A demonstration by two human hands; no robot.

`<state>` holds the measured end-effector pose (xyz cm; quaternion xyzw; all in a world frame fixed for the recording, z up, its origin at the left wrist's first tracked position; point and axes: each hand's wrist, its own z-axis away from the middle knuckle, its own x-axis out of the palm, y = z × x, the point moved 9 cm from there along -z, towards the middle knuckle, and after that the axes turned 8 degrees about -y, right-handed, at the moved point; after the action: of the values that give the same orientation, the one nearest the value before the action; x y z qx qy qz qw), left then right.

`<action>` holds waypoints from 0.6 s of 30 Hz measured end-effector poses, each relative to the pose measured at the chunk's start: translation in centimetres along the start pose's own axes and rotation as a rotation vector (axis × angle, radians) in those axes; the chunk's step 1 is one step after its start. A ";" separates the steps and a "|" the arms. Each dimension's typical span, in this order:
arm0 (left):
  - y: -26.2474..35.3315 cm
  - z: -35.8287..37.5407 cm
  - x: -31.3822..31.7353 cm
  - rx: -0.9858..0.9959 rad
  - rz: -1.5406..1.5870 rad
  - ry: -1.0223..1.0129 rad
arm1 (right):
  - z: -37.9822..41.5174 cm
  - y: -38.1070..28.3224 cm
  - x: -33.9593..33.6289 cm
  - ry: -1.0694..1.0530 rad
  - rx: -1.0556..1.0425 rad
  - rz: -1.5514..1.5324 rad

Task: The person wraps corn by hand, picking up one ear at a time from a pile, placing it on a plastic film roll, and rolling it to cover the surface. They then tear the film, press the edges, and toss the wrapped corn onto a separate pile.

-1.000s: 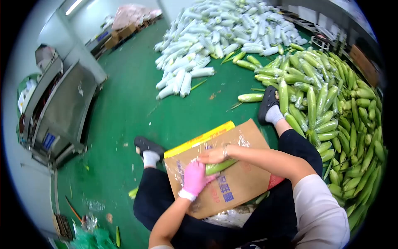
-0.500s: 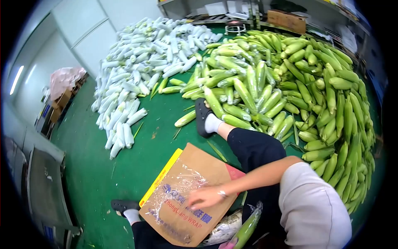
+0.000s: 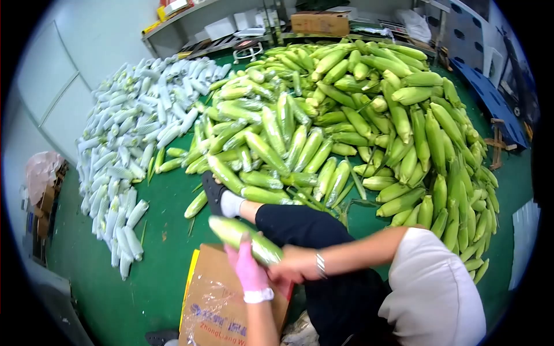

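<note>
A corn cob in green husk point(image 3: 236, 233), with shiny film on it, is held up over my crossed leg and the top of a cardboard box. My left hand point(image 3: 249, 268), in a pink glove, is closed around the cob's lower middle. At its lower end my bare right hand point(image 3: 293, 264) is closed on the same cob, slightly blurred. Below both hands lies the cardboard box point(image 3: 216, 285) with blue and red print, a yellow edge and crumpled clear film on top.
A large heap of green corn point(image 3: 404, 132) spreads ahead and right, with film-wrapped cobs point(image 3: 265, 150) at its near left. Pale net-covered cobs point(image 3: 115, 167) are piled left on the green floor point(image 3: 156, 230). Metal shelving point(image 3: 225, 43) stands behind; a blue panel point(image 3: 490, 104) is at right.
My view has turned right. My left hand has risen from the bottom edge with the wrapped cob, and my right hand has left the box top and taken hold of the cob's lower end.
</note>
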<state>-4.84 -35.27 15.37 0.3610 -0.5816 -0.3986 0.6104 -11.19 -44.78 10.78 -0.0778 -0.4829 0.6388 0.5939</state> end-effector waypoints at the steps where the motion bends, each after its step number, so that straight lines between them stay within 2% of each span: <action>1: -2.9 -2.5 0.7 -0.055 0.018 -0.170 | -3.8 -2.2 -4.1 0.084 -0.027 0.053; 2: -4.1 -4.1 0.6 0.012 -0.032 -0.172 | -8.7 -3.7 -7.6 -0.032 0.009 -0.059; 3: -2.8 -4.1 1.2 -0.021 -0.192 -0.171 | -10.7 -8.0 -11.0 0.058 -0.096 0.042; 4: -1.9 -4.2 0.9 -0.021 -0.132 -0.177 | -9.8 -14.1 -14.8 0.385 -0.174 0.683; 5: -1.1 -4.0 -0.1 -0.024 -0.076 -0.182 | -11.1 -18.4 -18.4 0.481 -0.414 1.083; 7: 1.7 -2.6 -3.6 -0.008 -0.189 -0.128 | -4.4 -25.1 -22.9 0.709 -0.396 1.477; 8: 3.3 -1.0 -5.8 -0.014 -0.256 -0.062 | 1.4 -28.3 -25.1 0.972 -0.266 1.651; 9: 4.5 0.7 -9.4 0.001 -0.336 0.028 | 8.9 -30.0 -25.6 1.203 -0.261 1.604; 10: 5.7 2.8 -12.5 -0.016 -0.360 0.184 | 13.0 -31.0 -31.1 1.487 -0.438 1.778; 11: 7.8 6.2 -13.1 -0.104 -0.417 0.246 | 18.6 -31.1 -33.8 1.723 -0.329 1.876; 12: 8.6 8.7 -16.2 -0.120 -0.464 0.383 | 24.0 -31.0 -38.2 1.790 -0.266 1.784; 13: 8.6 10.9 -19.5 -0.119 -0.489 0.410 | 28.3 -29.6 -39.4 1.810 -0.108 1.709; 14: 10.3 12.6 -21.1 -0.070 -0.711 0.433 | 32.7 -28.1 -40.3 1.818 0.055 1.637; 15: 10.6 14.7 -23.5 -0.084 -0.720 0.479 | 36.3 -26.1 -46.4 1.839 0.191 1.583; 16: 11.2 16.4 -24.3 -0.052 -0.623 0.594 | 37.0 -24.5 -45.1 1.714 0.302 1.625; 17: 11.4 18.4 -25.5 -0.009 -0.521 0.723 | 37.7 -23.7 -45.9 1.637 0.259 1.728; 18: 10.8 19.0 -29.2 -0.057 -0.624 0.680 | 37.9 -23.5 -47.2 1.627 0.229 1.775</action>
<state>-23.21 -3.86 14.00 0.6121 -0.2006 -0.4380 0.6270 -7.31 -108.02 24.86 -0.7084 0.3129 0.6272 0.0825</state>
